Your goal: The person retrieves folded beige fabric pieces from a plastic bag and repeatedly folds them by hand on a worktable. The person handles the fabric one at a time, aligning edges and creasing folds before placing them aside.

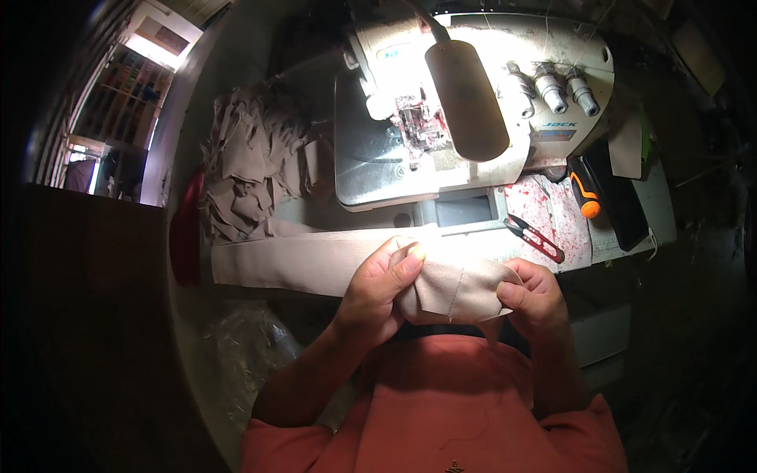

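Between my two hands is a piece of beige fabric [457,290] with a seam line running across it, raised in front of my body near the table's front edge. My left hand [382,285] pinches its left side between thumb and fingers. At the right edge, my right hand [535,298] grips the cloth with the thumb on top. A long flat beige strip [280,262] lies to the left, reaching up to my left hand; whether it joins the held piece is hidden. Bright lamp light washes out the cloth's far edge.
Beyond my hands stands a white sewing machine [544,102] with a lamp [467,101] over it. A heap of beige fabric pieces [251,162] lies at left. Red-handled thread snips [536,239], an orange-tipped tool [589,206] and a black case [611,197] are at right. A clear plastic bag [256,347] is lower left.
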`<action>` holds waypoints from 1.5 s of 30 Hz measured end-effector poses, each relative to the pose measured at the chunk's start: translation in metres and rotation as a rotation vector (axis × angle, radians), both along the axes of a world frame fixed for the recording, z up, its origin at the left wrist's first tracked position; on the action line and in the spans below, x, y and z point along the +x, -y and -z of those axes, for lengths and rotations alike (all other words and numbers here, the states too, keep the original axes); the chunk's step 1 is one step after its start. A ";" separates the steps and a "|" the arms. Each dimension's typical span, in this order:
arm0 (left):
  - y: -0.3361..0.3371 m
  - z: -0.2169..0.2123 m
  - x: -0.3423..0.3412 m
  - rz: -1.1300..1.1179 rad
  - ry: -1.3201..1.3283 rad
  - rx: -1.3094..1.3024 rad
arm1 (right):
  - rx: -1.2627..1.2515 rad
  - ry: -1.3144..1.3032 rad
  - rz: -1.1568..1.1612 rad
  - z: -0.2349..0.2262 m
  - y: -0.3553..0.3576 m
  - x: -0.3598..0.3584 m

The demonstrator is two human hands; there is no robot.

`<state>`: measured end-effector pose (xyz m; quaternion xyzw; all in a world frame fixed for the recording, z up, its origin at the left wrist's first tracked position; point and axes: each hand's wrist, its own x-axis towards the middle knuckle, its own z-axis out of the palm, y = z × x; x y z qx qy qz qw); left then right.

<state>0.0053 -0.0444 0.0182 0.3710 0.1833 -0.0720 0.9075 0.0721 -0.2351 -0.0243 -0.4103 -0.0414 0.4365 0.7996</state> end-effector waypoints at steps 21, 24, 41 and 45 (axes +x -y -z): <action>-0.108 -0.091 -0.011 0.099 0.336 1.247 | -0.220 1.036 0.247 -0.042 -0.052 -0.013; -0.094 -0.079 -0.019 0.207 0.653 1.344 | -0.284 1.327 0.218 -0.067 -0.086 -0.012; -0.040 -0.050 -0.039 0.178 0.181 1.066 | 0.233 0.161 0.045 -0.028 -0.080 -0.039; -0.039 -0.045 -0.038 0.207 0.083 0.928 | 0.163 0.054 0.000 -0.026 -0.067 -0.034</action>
